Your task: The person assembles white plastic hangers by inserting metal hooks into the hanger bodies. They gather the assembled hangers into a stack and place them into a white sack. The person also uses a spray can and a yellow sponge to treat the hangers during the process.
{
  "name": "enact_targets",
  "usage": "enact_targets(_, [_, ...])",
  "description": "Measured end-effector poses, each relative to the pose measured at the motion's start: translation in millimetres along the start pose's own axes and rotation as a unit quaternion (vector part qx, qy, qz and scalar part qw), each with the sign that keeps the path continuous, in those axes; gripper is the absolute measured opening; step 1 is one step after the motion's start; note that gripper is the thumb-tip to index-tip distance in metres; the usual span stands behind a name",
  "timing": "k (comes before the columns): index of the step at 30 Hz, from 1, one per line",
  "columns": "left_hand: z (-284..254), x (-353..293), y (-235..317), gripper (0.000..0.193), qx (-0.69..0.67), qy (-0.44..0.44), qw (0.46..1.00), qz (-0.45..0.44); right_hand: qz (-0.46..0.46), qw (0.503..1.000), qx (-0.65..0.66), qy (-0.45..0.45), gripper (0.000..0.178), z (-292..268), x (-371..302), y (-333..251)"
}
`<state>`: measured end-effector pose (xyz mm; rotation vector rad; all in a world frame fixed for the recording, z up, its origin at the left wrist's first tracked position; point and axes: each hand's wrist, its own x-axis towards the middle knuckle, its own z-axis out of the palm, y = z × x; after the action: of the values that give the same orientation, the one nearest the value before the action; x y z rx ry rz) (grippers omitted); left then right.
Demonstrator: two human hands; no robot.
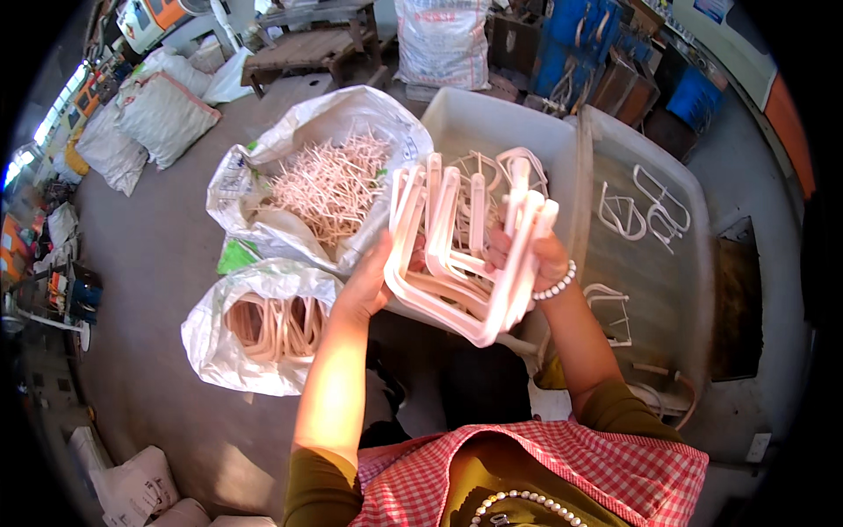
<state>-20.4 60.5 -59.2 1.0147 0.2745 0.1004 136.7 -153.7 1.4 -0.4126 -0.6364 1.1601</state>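
Note:
A stack of pale pink U-shaped plastic frames (481,327) is held up between my two hands, over the near side of a white plastic bin (492,110). My left hand (373,277) presses against the stack's left side, its fingers partly hidden behind the frames. On the right side, my right hand (537,256) is wrapped round the frames' uprights; a white bead bracelet circles that wrist. More pink plastic pieces lie in the bin behind the stack. To the left, an open white sack (233,189) holds a heap of thin pink plastic sticks (329,184).
A smaller white bag (206,338) at the near left contains several pink frames (277,325). On the right, a second translucent bin (702,263) has white plastic frames (623,215) scattered inside. Full sacks (167,119), a wooden pallet (307,48) and blue drums (575,39) stand farther back.

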Motion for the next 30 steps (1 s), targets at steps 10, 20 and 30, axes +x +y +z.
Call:
enact_targets(10, [31,-5,28,0.120,-0.210,-0.134,0.964,0.091,-0.088,0.894,0.357,-0.255,0.056,7,22,11])
enact_targets(20, [82,-27,1,0.105,-0.343,-0.181,0.918,0.086,-0.085,0.912,0.361,-0.173,0.056,-4,15,50])
enact_targets(30, [85,-30,-3,0.083,-0.390,-0.148,0.908,0.030,0.038,0.961,0.253,0.104,0.057,-43,-12,60])
